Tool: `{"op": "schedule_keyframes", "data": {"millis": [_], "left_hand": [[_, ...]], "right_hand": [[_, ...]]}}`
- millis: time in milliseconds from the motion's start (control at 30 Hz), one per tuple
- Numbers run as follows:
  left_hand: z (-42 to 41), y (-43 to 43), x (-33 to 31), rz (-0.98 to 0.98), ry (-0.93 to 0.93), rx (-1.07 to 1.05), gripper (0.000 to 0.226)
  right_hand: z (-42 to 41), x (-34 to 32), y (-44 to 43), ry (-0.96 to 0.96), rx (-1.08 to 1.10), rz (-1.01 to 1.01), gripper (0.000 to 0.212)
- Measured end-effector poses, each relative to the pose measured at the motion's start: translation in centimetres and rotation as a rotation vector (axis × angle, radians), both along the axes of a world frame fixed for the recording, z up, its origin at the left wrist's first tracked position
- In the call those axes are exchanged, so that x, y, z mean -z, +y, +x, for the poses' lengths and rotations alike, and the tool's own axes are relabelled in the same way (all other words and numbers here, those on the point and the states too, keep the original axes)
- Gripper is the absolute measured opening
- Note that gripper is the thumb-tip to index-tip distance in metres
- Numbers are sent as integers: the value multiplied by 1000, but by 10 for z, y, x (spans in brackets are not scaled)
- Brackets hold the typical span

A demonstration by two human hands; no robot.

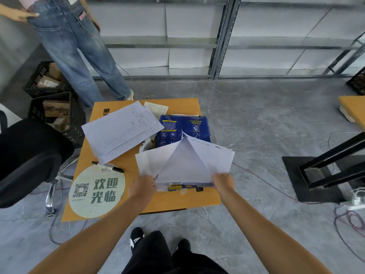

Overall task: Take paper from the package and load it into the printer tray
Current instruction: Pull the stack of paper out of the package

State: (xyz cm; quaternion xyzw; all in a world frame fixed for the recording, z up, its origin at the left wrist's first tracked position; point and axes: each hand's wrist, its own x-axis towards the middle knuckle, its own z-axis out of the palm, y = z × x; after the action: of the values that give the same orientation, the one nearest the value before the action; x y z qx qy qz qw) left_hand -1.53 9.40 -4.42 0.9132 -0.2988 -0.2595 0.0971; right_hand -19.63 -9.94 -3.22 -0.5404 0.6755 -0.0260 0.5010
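Note:
A dark blue paper package (182, 129) lies on a small orange table (177, 198), its near end torn open. The white inner flaps of the wrapper (185, 163) are folded back and spread apart over the package. My left hand (142, 187) pinches the left flap at its near edge. My right hand (223, 181) grips the right flap at its near corner. The white paper stack shows only as a thin edge between my hands. No printer or tray is in view.
Printed forms (122, 131), a black marker (108, 166) and a round green sign (97, 191) lie on the table's left half. A black office chair (29, 161) stands at left, with crates (53, 113) behind it. Another person's legs (79, 52) stand beyond the table. Cables cross the floor at right.

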Motion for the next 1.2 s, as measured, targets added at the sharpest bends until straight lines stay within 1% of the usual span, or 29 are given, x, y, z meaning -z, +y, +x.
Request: {"op": "schedule_keyframes", "data": {"millis": [133,200,267,367,500,567,667,733,800,900,1033,1133,1200], "left_hand": [[-8,-9,-4,-211,241,-300,26],[-11,-15,-9,-252,319,-439,18],[-10,-19,-10,-273,370,-559,13],[-4,-21,-6,-306,435,-711,17],[1,-27,-5,-354,469,-845,22],[2,-31,-6,-361,508,-894,24],[3,-33,-8,-337,556,-917,26],[4,-33,-8,-314,552,-875,28],[6,-32,-6,-295,554,-836,31],[7,-27,-3,-307,566,-797,29],[2,-18,1,-390,580,-781,20],[3,-11,-7,-427,637,-745,17],[4,0,-13,-385,686,-693,18]], "right_hand": [[-1,0,0,-42,89,31,16],[-1,-4,-1,-44,120,41,14],[-1,-6,-1,-14,98,34,10],[4,-8,3,38,-1,-10,16],[5,-3,4,49,-16,-68,23],[3,-1,3,62,-29,-113,20],[-1,1,3,61,-54,-161,15],[-4,4,1,20,3,-149,20],[-7,6,-1,-58,101,-94,25],[-12,11,-2,-155,189,-19,20],[-16,11,-2,-215,274,26,8],[-18,7,-3,-242,260,63,10],[-23,5,-4,-271,214,121,10]]}}
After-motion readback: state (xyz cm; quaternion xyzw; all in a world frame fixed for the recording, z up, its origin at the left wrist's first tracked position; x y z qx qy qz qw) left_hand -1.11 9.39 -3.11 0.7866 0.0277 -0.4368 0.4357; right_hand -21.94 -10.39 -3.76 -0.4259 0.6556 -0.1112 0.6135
